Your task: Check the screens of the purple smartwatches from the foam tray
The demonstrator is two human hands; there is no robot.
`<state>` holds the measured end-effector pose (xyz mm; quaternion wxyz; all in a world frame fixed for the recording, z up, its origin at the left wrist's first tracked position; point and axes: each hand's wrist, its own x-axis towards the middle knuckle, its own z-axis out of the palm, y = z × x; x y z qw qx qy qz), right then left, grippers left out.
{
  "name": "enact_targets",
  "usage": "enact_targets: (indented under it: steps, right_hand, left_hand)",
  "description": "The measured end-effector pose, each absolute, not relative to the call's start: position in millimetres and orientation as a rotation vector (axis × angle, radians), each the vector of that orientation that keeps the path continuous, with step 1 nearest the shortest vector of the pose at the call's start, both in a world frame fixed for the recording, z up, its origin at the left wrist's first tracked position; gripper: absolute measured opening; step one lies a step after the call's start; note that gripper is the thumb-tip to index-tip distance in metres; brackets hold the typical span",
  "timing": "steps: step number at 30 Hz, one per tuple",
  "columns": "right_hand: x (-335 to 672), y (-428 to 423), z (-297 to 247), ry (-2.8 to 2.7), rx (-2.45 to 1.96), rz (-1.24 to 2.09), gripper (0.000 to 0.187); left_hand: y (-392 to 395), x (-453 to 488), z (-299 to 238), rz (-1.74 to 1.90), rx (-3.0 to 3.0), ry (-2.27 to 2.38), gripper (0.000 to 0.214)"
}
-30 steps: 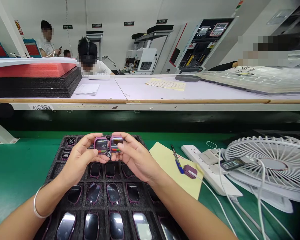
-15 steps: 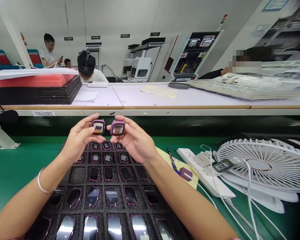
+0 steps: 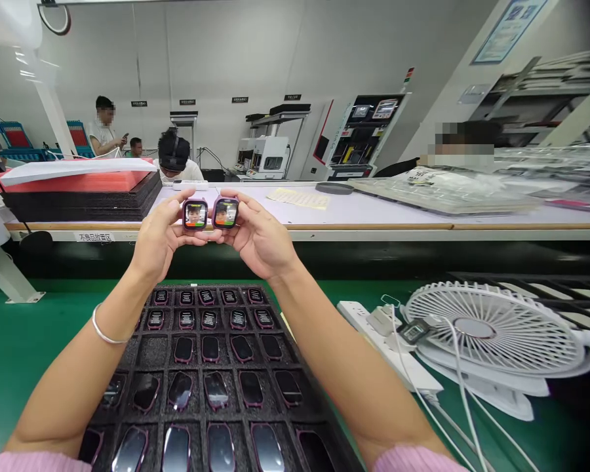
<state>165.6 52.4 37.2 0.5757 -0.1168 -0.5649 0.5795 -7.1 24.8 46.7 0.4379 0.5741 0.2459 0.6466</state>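
My left hand [image 3: 162, 239] and my right hand [image 3: 258, 236] are raised above the tray, with fingertips holding one purple-cased smartwatch body each. The left one [image 3: 195, 214] and the right one [image 3: 225, 212] sit almost side by side, their lit screens facing me. A black foam tray [image 3: 152, 351] lies below my hands, holding several more watch bodies in rows of slots. Its nearest rows show dark glass, and its far rows show small lit screens. One slot in the tray is bare. A metal bangle [image 3: 105, 334] circles my left wrist.
To the right, a white fan [image 3: 476, 328] and a white power strip [image 3: 373, 328] lie on the green mat [image 3: 29, 341] among white cables. Beyond a raised bench [image 3: 295, 210], stacked foam sheets [image 3: 78, 196] and several co-workers are visible.
Both hands have risen and moved closer together, bringing the two watch bodies nearly side by side. The view has tilted upward, so the tray sits lower in the picture and the pen has left view.
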Motion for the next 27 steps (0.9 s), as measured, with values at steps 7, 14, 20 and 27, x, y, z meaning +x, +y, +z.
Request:
enact_targets:
  steps: [7, 14, 20, 27]
  right_hand:
    - [169, 45, 50, -1.385, -0.286, 1.311, 0.020]
    - [173, 35, 51, -1.419, -0.256, 1.274, 0.017]
    - [174, 24, 57, -1.440, -0.308, 1.263, 0.018]
    - [176, 22, 61, -1.460, -0.266, 1.248, 0.017]
  left_hand:
    - [17, -6, 58, 1.573, 1.519, 0.653, 0.053]
    - [8, -6, 60, 1.581, 1.509, 0.589, 0.048]
    - [1, -4, 60, 1.598, 1.592, 0.614, 0.057]
    - [-1, -1, 61, 1.669, 1.651, 0.589, 0.057]
